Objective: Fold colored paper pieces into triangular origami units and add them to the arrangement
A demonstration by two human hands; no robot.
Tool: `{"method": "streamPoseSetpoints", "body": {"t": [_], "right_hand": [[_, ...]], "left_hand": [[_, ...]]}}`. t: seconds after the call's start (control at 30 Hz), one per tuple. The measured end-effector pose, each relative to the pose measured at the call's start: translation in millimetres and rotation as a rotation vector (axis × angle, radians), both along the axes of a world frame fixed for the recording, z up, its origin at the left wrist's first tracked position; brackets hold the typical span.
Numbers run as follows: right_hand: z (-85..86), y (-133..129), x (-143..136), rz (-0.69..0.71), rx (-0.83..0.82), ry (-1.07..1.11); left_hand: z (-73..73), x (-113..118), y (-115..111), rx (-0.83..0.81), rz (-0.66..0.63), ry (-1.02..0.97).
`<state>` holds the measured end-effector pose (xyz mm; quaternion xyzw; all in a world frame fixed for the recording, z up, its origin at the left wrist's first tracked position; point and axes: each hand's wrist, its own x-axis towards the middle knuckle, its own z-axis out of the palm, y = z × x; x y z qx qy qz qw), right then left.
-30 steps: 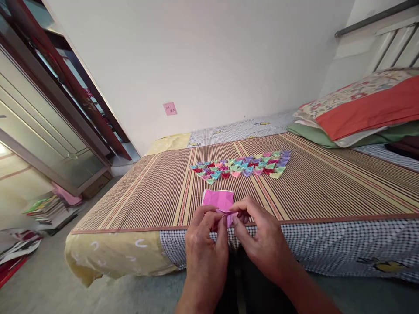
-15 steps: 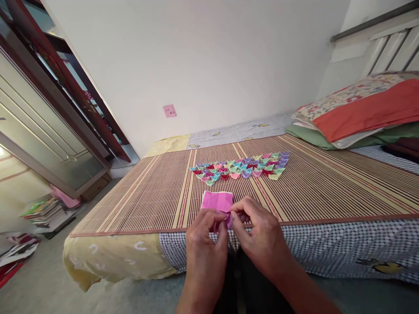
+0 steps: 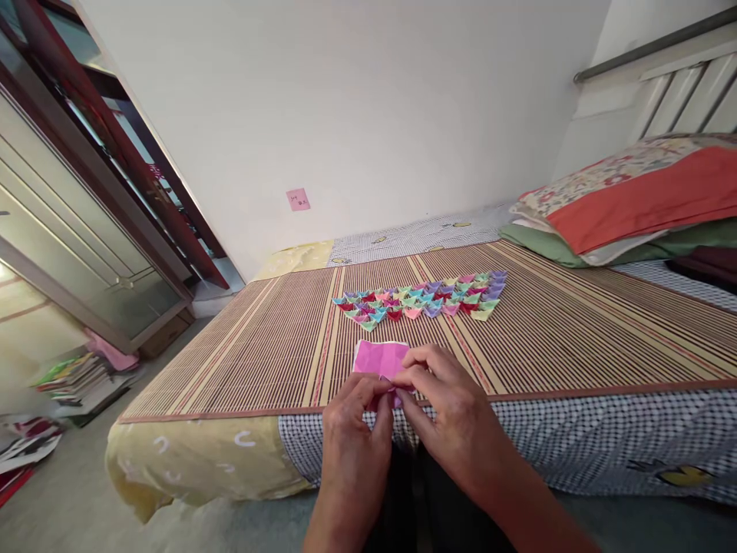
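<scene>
Between my fingertips is a small piece of purple-pink origami paper (image 3: 397, 399), partly folded and mostly hidden by the fingers. My left hand (image 3: 354, 434) pinches it from the left. From the right, my right hand (image 3: 452, 411) grips it with thumb and index finger. Just beyond the hands, a stack of pink square paper (image 3: 377, 357) with a white edge lies on the striped mat. Farther back, several small folded paper pieces (image 3: 420, 299) in many colours stand in close rows.
The striped mat (image 3: 253, 346) covers a bed with a checked and yellow sheet (image 3: 213, 453). Pillows (image 3: 639, 196) lie at the back right. A white wall (image 3: 368, 115) bearing a pink note (image 3: 298, 200) rises behind. Books (image 3: 74, 376) are piled on the floor at left.
My right hand's fingers have shifted left and closed in nearer to my left fingertips, covering more of the purple-pink paper. The stack and the coloured rows stay in place.
</scene>
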<state>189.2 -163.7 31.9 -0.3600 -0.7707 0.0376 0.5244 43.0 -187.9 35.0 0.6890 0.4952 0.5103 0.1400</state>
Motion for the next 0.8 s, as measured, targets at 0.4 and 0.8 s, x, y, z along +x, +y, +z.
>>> {"method": "streamPoseSetpoints", "body": {"t": [0.4, 0.8], "right_hand": [[1.5, 3, -5, -0.031, 0.003, -0.167], [9.6, 9, -7, 0.014, -0.067, -0.235]], "left_hand": [[5.2, -4, 4, -0.105, -0.046, -0.01], [13.3, -10, 6, -0.247, -0.072, -0.058]]}}
